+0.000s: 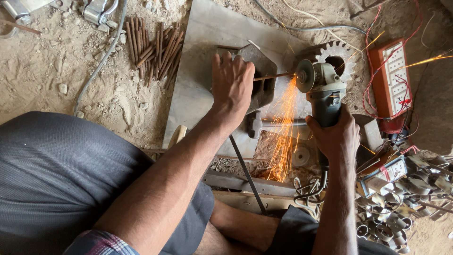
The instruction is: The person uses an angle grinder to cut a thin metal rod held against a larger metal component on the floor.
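Observation:
My left hand presses down on a thin metal rod that lies across a dark metal block on a grey steel plate. My right hand grips the body of a green angle grinder. Its disc touches the rod's right end. Orange sparks stream down from that point toward my legs.
A pile of rusty rods lies on the sandy ground at the upper left. A hammer rests below the block. A toothed gear, a red socket board with wires, and several metal rings crowd the right side.

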